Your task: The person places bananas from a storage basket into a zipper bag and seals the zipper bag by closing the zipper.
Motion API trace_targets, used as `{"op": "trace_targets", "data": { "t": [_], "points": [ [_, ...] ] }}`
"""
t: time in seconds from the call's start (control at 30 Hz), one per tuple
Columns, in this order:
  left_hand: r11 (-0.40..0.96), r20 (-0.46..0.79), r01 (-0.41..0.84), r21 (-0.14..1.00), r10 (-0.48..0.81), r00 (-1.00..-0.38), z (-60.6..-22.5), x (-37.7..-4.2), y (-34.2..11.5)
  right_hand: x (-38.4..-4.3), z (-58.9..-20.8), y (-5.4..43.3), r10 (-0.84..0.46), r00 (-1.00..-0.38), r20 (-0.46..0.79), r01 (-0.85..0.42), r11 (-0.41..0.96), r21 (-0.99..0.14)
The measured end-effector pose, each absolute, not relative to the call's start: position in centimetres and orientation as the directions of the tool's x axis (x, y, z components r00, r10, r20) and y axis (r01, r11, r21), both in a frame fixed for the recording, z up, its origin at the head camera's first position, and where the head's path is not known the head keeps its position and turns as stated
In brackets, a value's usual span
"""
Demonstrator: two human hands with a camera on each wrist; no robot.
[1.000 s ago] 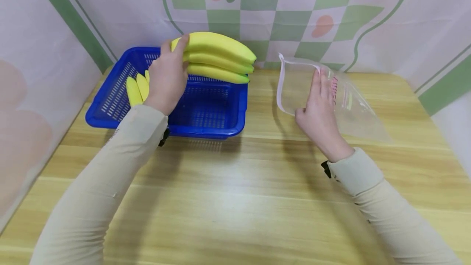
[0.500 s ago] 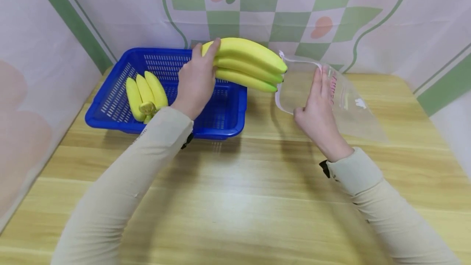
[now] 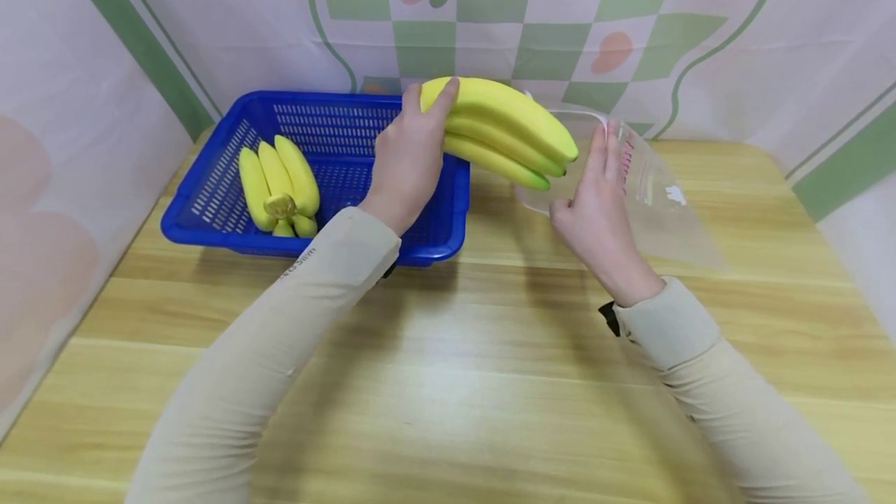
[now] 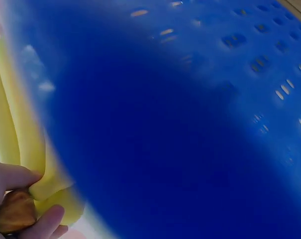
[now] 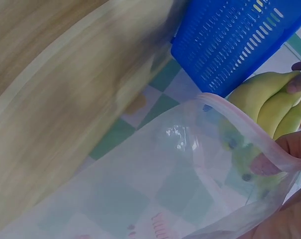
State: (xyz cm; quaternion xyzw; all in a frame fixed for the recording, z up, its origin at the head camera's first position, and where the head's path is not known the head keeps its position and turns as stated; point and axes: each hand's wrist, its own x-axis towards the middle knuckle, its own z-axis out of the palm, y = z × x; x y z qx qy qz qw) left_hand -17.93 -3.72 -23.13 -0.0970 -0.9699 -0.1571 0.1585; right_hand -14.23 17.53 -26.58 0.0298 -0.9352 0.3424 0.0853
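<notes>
A large bunch of yellow bananas (image 3: 500,127) hangs past the right end of the blue basket, its green-tinged tips pointing right and down. My left hand (image 3: 409,162) grips it at the stem end; in the left wrist view, fingers curl round the brown stem (image 4: 16,211). At the right, my right hand (image 3: 598,212) pinches the mouth edge of a clear zip bag (image 3: 672,228) with pink lettering. The mouth stands spread toward the bananas (image 5: 269,99), and their tips show through the plastic bag (image 5: 140,169) in the right wrist view.
The blue slotted basket (image 3: 175,230) stands at the left on the wooden table (image 3: 448,411). Inside its left part lies a smaller bunch of bananas (image 3: 301,177). A patterned cloth (image 3: 490,2) forms a wall behind the table.
My left hand has carried the large banana bunch rightward from over the basket to the bag's mouth, tips dipping lower. My right hand and the bag have shifted slightly left.
</notes>
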Motion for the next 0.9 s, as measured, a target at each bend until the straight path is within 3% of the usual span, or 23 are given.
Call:
{"op": "trace_targets", "data": {
  "t": [0.57,0.9],
  "points": [
    [0.921,0.356,0.303,0.245,0.205,-0.912,-24.2,-17.3,-1.1,-14.4,-26.6,16.9,-0.001,-0.977,0.215,-0.143,0.751,-0.644],
    [0.894,0.258,0.362,0.264,0.296,-0.92,-24.9,-16.9,-0.1,-14.5,-26.8,16.6,-0.036,-0.984,0.175,-0.137,0.779,-0.611]
  ]
}}
